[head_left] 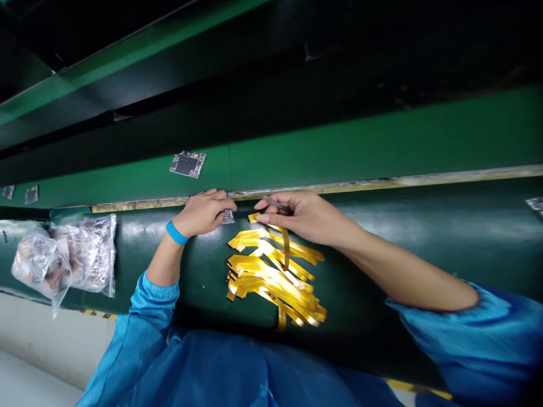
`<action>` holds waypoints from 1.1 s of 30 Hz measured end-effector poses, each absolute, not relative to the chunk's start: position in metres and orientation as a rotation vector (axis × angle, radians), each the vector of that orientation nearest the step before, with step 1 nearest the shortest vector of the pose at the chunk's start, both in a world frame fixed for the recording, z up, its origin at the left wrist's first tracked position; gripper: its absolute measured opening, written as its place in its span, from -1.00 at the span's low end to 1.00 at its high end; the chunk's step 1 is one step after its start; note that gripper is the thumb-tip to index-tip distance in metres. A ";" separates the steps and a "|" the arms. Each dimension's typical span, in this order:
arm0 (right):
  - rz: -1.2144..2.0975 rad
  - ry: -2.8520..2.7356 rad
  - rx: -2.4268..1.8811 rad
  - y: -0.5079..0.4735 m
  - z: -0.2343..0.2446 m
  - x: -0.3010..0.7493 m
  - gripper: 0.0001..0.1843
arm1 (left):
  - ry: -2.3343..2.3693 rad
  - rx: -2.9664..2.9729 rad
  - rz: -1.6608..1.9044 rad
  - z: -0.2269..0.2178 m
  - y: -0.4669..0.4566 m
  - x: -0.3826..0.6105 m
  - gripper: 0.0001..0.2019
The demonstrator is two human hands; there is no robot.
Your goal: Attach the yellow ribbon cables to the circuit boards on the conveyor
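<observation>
My left hand (202, 213), with a blue band at the wrist, is closed over a small circuit board (229, 216) on the green bench. Its fingers hide most of that board. Just to the right, my right hand (307, 216) pinches a gold flex cable (287, 249) between thumb and fingers, its tail hanging down. A thin grey stick-like tool (275, 203) also lies in the fingers of this hand; its exact kind cannot be made out. Below both hands, a loose pile of gold flex cables (271, 277) is spread on the bench.
Beyond a worn ledge (382, 182) runs a green strip bearing a circuit board (189, 164) and two smaller-looking boards at far left. Clear plastic bags (85, 254) with contents lie on the left. Another board (536, 204) shows at the right edge. Dark shelving overhangs the back.
</observation>
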State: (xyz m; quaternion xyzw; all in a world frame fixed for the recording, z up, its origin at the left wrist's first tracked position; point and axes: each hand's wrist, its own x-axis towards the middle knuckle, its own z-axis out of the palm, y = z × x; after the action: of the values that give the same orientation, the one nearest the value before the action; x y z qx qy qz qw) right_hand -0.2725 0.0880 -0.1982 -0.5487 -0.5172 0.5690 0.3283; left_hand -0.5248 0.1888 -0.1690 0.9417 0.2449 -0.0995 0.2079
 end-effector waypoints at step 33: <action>1.269 -1.531 -1.701 0.115 -0.209 -0.299 -0.84 | 0.737 2.546 -0.241 -0.170 0.189 -0.526 -0.91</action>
State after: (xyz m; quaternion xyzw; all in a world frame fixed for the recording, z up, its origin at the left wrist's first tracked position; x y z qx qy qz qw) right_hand -0.2989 0.1149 -0.2091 -0.6277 -0.5652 0.4683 0.2594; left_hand -0.5256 0.1892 -0.1696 0.9292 0.2690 -0.0878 0.2379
